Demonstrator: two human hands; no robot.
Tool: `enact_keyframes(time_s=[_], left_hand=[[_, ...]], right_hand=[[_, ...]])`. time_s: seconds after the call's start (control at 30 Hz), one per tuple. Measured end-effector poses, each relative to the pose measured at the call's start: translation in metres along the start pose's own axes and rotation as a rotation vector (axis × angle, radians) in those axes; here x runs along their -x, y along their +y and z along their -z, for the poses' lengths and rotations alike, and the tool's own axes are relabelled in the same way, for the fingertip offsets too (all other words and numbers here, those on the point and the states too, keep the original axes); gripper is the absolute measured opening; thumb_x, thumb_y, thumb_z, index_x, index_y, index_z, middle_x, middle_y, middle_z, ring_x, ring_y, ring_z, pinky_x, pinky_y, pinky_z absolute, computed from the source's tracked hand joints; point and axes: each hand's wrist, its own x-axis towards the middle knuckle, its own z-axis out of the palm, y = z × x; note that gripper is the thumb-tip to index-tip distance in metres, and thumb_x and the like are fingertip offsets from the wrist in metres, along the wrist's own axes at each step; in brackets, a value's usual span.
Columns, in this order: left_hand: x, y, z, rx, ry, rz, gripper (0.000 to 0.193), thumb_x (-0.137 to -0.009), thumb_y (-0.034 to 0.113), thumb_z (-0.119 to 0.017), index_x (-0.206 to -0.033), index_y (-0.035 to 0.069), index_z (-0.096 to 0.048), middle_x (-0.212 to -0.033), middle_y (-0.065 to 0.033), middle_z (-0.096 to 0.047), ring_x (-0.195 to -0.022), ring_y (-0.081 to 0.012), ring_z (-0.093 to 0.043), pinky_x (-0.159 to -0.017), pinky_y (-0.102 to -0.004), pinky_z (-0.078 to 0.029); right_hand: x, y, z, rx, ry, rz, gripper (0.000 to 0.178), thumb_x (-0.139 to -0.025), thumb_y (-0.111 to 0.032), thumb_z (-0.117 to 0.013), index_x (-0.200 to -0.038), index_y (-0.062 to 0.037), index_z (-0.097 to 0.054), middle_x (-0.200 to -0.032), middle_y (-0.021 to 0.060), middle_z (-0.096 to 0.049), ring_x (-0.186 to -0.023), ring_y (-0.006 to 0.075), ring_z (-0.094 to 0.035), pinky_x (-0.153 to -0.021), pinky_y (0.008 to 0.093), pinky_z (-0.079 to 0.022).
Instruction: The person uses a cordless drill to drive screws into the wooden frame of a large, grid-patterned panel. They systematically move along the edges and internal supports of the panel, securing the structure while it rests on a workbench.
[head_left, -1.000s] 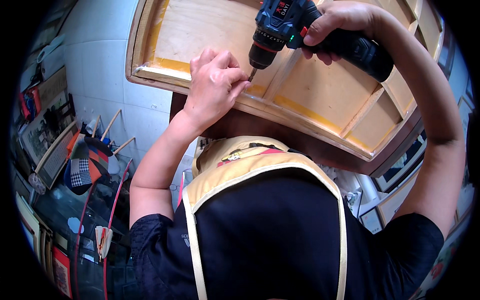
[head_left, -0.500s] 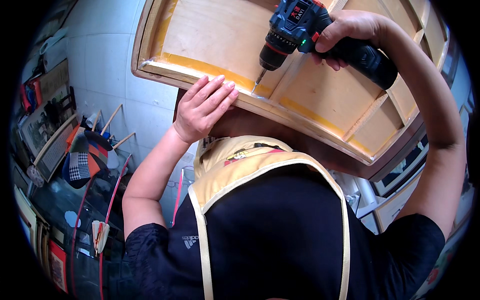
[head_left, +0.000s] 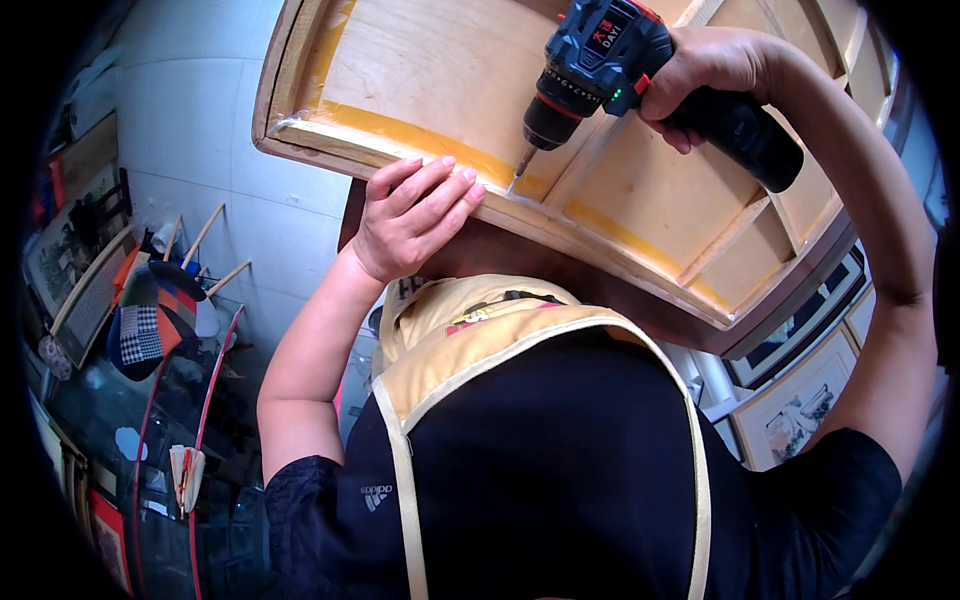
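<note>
My right hand [head_left: 705, 82] is closed round the handle of a black and grey cordless drill [head_left: 590, 62] with red trim and small lit green dots. The drill tilts down to the left. Its thin bit [head_left: 521, 165] meets the near wooden strip of a framed wooden panel [head_left: 440, 70], just right of my left hand. My left hand [head_left: 415, 215] lies over that near edge with its fingers stretched out on the strip; its thumb is hidden. Yellow tape [head_left: 400, 130] runs along the inner side of the strip, and wooden crosspieces divide the panel.
Under the panel is a dark brown surface [head_left: 480, 250]. A yellow apron [head_left: 480, 310] bulges close to the panel's near edge. At the left, a patchwork cloth item [head_left: 150, 325] and wooden sticks [head_left: 205, 235] are by the white tiled wall [head_left: 190, 110]. Framed pictures [head_left: 800, 400] lean at the right.
The drill has shifted slightly right and down in the picture, its bit still at the near strip. The view has moved a little; my left hand stays on the panel's edge.
</note>
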Motion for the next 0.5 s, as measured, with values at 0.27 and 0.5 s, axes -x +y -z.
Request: enact_keyframes(time_s=[0.27,0.5], left_hand=[[0.000,-0.001,0.001,0.030,0.003,0.006,0.019,-0.085,0.015,-0.067,-0.103,0.015,-0.072,-0.115,0.0015,-0.067,-0.112,-0.0161,-0.061,-0.101,-0.0359,-0.040],[0.001,-0.001,0.000,0.055,0.012,0.024,0.019,-0.084,0.013,-0.072,-0.103,0.014,-0.072,-0.115,0.0011,-0.068,-0.112,-0.0173,-0.062,-0.103,-0.0368,-0.040]], right_hand=[[-0.001,-0.017,-0.006,0.054,0.033,-0.056,0.020,-0.070,-0.016,-0.067,-0.077,0.0018,-0.066,-0.066,0.0125,-0.066,-0.056,0.0183,-0.066,-0.057,0.0306,-0.057],[-0.003,-0.021,-0.010,0.083,0.046,-0.077,0.019,-0.070,-0.016,-0.067,-0.078,0.0017,-0.066,-0.065,0.0124,-0.066,-0.055,0.0182,-0.066,-0.057,0.0302,-0.057]])
